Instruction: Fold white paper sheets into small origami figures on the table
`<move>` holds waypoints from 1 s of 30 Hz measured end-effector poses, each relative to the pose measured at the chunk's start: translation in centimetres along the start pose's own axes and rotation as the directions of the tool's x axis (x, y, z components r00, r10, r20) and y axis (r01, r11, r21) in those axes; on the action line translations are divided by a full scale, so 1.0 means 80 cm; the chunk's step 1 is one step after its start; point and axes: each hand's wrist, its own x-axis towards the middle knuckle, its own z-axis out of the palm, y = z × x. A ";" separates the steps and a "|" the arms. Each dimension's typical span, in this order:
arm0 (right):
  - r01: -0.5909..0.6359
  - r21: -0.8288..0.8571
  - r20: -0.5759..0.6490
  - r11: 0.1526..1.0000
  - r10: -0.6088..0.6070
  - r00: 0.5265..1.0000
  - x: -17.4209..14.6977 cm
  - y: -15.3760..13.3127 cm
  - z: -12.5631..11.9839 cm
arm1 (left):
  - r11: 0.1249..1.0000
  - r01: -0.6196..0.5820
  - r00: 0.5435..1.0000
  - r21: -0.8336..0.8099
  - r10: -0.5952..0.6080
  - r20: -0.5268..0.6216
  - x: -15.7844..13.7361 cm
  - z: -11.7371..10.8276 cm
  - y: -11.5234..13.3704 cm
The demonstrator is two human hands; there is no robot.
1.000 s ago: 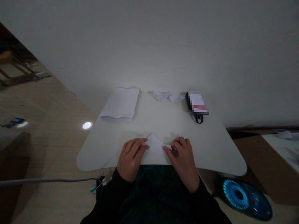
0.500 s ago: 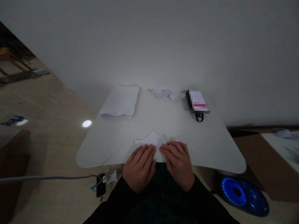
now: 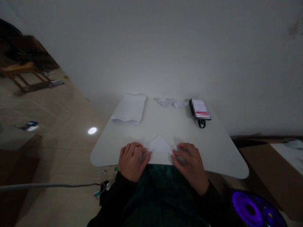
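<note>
A white sheet of paper (image 3: pixel 159 145), folded so that a pointed peak rises from a wide strip, lies at the near edge of the white table. My left hand (image 3: pixel 131 161) grips its left end, thumb and curled fingers meeting near the strip. At the other end my right hand (image 3: pixel 189 165) pinches the paper between thumb and fingers. Both ends of the strip are partly hidden behind the fingers.
A white paper stack (image 3: pixel 130 108) lies at the table's back left. Folded white paper pieces (image 3: pixel 171 102) rest near the wall, beside a black case (image 3: pixel 200 110) with a strap. A glowing purple speaker (image 3: pixel 247 208) and a cardboard box (image 3: pixel 262 164) stand at right.
My hands have moved apart, from pressing flat on the paper's middle to gripping its two ends. More of the folded paper shows. The view has shifted, and the speaker light turned from blue to purple.
</note>
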 end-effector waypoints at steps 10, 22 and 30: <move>-0.071 0.150 0.087 0.986 0.059 0.995 0.022 0.017 0.009 | 0.970 0.193 0.860 -0.145 -0.096 0.501 0.070 0.012 0.000; -0.360 0.609 0.294 0.707 0.219 0.930 0.105 0.022 -0.005 | 0.927 -0.040 0.860 -0.372 0.222 0.459 0.142 -0.001 -0.001; -0.139 0.777 -0.046 0.615 0.276 0.960 0.195 0.022 0.028 | 0.949 -0.285 0.957 -0.137 0.290 0.019 0.246 0.016 -0.024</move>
